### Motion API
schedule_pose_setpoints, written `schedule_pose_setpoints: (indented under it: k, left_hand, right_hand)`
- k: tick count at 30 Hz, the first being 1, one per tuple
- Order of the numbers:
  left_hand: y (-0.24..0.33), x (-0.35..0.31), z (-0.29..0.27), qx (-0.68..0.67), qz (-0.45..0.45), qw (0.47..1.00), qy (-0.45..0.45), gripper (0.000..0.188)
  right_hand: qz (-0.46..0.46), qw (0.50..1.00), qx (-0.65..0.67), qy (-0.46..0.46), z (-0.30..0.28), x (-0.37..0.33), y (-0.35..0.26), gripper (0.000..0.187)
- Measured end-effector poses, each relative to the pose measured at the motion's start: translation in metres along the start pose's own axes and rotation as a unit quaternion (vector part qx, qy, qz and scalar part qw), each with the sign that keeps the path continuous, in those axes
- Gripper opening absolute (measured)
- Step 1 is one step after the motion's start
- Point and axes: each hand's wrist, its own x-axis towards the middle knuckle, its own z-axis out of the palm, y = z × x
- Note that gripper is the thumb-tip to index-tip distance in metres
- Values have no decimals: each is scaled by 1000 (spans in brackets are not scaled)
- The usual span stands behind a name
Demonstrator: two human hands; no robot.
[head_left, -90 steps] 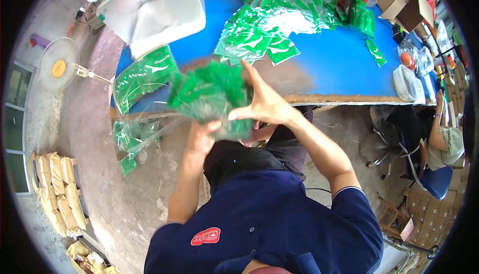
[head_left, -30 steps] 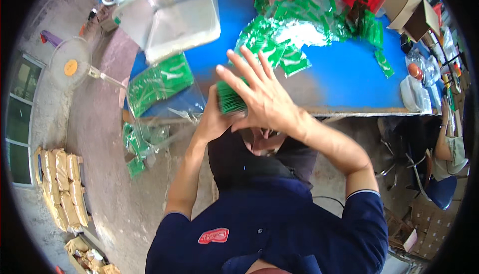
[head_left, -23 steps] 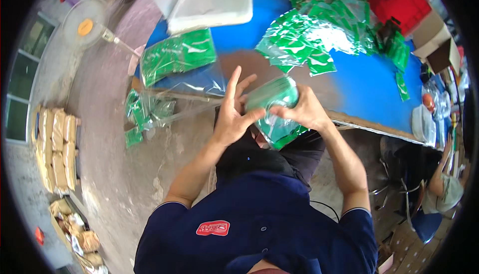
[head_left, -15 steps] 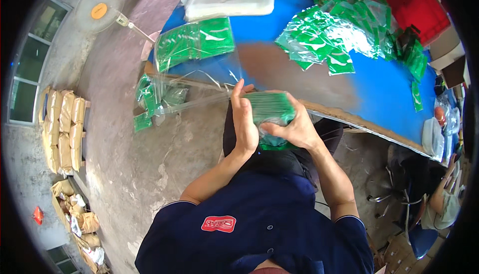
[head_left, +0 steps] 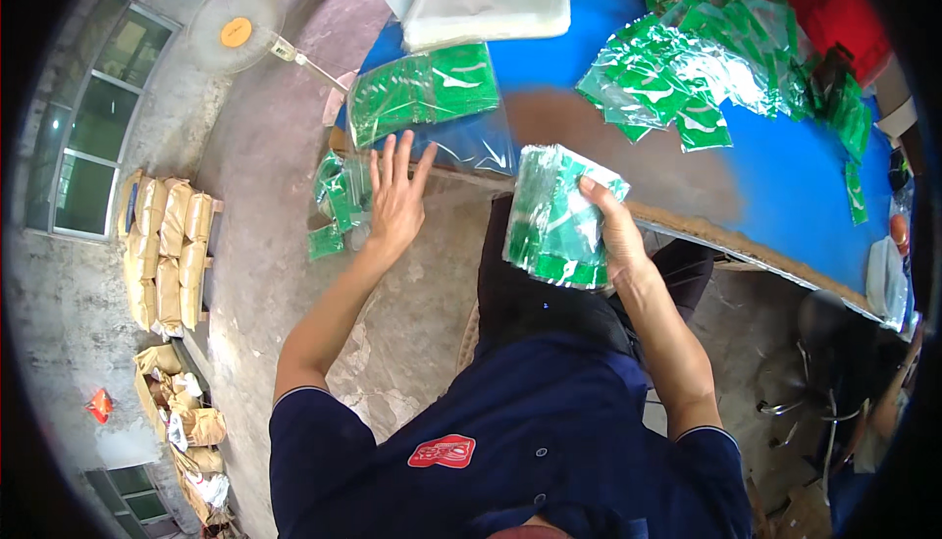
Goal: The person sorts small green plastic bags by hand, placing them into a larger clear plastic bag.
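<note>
Just off the near edge of a blue table [head_left: 785,171], a person's right hand [head_left: 620,240] grips a stack of green packets [head_left: 557,220], thumb across its face. Near the table's left front corner, the empty left hand [head_left: 397,213] stretches, fingers spread, beside a clear bag of packets [head_left: 476,144]; moments earlier, both hands clasped the stack.

Right hand [head_left: 622,237] gripping stack of green packets [head_left: 557,220]; left hand [head_left: 396,207] spread near clear bag [head_left: 469,147], contact unclear.
</note>
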Motion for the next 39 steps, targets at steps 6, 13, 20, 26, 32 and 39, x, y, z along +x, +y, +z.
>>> schedule_pose_setpoints:
  k: [6,13,20,26,32,39]
  left_hand:
    - [-19,10,11,-31,60,991,116,29]
    - [47,53,-14,-223,-9,969,104,16]
    - [69,83,-49,-380,-55,917,113,12]
    - [79,98,-80,-339,-14,928,152,6]
    - [94,98,-88,-297,61,937,173,8]
    - [100,116,-114,-318,63,918,227,11]
  right_hand:
    - [-67,998,10,-1,8,-3,4,49]
    - [-219,966,-124,57,28,-9,-19,36]
    - [-46,967,-248,43,29,19,-23,41]
    - [66,975,-197,-76,49,30,-24,40]
    - [20,996,-61,-63,46,71,-35,35]
    - [21,917,-334,-218,100,123,-54,64]
